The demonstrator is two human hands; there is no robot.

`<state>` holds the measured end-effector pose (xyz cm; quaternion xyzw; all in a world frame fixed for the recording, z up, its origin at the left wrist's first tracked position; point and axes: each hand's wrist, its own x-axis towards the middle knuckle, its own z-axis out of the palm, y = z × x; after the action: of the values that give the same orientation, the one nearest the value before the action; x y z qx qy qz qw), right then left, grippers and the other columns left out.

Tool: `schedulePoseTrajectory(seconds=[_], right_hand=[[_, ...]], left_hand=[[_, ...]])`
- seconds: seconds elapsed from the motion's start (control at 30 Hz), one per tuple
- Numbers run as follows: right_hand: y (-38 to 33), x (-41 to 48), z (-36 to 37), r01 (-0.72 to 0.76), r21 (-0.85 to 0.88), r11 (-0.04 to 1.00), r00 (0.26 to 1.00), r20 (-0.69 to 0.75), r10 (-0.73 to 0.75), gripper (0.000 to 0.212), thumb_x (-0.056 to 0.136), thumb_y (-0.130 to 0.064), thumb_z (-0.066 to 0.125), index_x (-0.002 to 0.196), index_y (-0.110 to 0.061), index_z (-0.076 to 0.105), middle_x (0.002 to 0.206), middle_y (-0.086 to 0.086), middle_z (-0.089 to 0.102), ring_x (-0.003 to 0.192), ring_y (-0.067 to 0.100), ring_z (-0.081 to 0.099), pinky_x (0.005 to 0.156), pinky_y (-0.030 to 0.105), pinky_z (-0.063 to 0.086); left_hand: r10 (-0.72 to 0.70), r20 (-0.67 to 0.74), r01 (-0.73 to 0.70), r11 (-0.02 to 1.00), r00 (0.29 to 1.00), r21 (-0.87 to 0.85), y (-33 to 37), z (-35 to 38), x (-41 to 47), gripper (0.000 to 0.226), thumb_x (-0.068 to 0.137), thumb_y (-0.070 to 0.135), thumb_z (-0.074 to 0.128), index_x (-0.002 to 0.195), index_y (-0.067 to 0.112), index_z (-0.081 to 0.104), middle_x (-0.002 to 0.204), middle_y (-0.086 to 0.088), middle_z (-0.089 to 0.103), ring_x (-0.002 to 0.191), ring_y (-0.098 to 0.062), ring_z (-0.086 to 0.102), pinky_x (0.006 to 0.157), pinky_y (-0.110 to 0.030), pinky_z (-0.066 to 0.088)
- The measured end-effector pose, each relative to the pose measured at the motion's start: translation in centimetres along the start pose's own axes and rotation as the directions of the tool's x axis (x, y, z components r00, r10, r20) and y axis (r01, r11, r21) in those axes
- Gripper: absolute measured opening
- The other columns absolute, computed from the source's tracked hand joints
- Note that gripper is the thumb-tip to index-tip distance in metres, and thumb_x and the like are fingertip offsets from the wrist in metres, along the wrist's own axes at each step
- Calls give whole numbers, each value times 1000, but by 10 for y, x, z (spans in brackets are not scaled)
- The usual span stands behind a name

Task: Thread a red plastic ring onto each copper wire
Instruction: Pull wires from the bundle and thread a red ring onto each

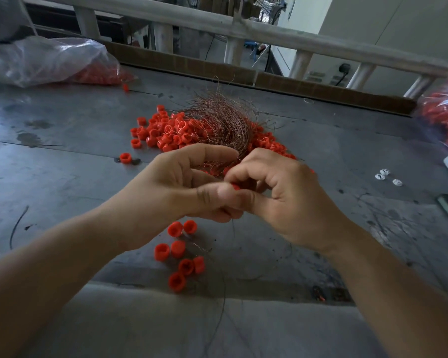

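My left hand [181,184] and my right hand [279,192] meet above the grey table [62,177], fingertips together. Between them shows a red plastic ring [235,187], pinched by the right fingers against my left thumb. A thin copper wire [233,228] hangs down from the pinch toward me. Behind the hands lies a bundle of copper wires [220,122] on a heap of loose red rings [166,130]. Several red rings [181,254] lie on the table below my hands, with thin wires trailing near them.
A clear plastic bag of red rings [62,60] lies at the far left, another bag [442,112] at the right edge. Small white pieces [385,175] sit right of my hands. A wooden rail [217,24] and cardboard strip [269,81] border the far side.
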<state>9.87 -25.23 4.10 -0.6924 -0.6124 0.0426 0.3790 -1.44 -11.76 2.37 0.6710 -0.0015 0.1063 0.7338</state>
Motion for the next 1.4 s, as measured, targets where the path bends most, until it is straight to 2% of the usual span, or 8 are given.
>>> schedulePoseTrajectory(seconds=[0.1,0.23,0.53,0.7,0.83,0.97,1.2,1.4], right_hand=[[1,0,3,26,-76,997,1000,-14,-27,10,76,-11,66,84,-5,67,79,-11,50,72,-5,48,68,9,40],[-3,-2,5,52,-90,995,998,-17,-54,8,75,1,65,81,-4,65,78,-7,51,71,-2,48,66,12,41],[-2,-2,8,-15,43,999,1000,-14,16,8,78,-6,65,81,-12,62,79,-11,52,73,-1,51,67,11,42],[-1,0,7,-78,178,981,996,-16,82,22,69,-24,74,89,-21,65,81,-10,58,75,-1,56,67,11,44],[-1,0,3,-256,455,853,966,82,246,33,64,-39,65,94,-24,62,78,-3,67,72,9,64,66,21,52],[-4,0,3,-301,545,782,950,105,292,18,69,-26,63,85,-20,63,64,-8,65,55,4,60,53,17,49],[0,1,-6,-283,445,850,945,-22,326,7,77,-13,66,71,-16,65,53,-8,55,45,5,49,39,17,40],[4,0,1,-315,218,924,948,117,296,17,79,-15,68,68,-27,63,54,-19,58,52,-4,53,51,9,40]], left_hand=[[70,-58,-59,983,996,175,-2,5,0,61,57,33,81,111,33,53,76,-5,72,69,-18,71,61,-19,53],[103,-66,-93,986,992,139,-1,9,-3,63,57,24,75,114,32,49,72,-9,71,66,-19,70,58,-20,53],[82,-82,-73,993,993,98,4,12,-5,57,59,23,71,113,30,53,72,-13,71,64,-22,70,56,-21,53],[-46,-74,46,999,996,-2,5,4,1,40,55,24,83,94,23,71,66,-12,69,59,-22,68,50,-22,52],[-17,-135,-9,982,991,-187,11,0,3,33,54,14,74,87,16,73,64,-9,68,54,-17,66,47,-20,52],[4,-196,-68,944,981,-323,13,-5,4,29,57,18,66,84,13,75,71,-10,71,60,-16,69,49,-17,52],[-56,-217,-1,967,975,-256,19,-13,3,30,53,4,61,78,14,75,66,-8,70,45,-13,62,38,-15,44],[-55,-430,16,995,901,-94,25,-22,3,17,57,14,60,68,19,72,68,-2,71,31,-7,42,34,-6,24]])
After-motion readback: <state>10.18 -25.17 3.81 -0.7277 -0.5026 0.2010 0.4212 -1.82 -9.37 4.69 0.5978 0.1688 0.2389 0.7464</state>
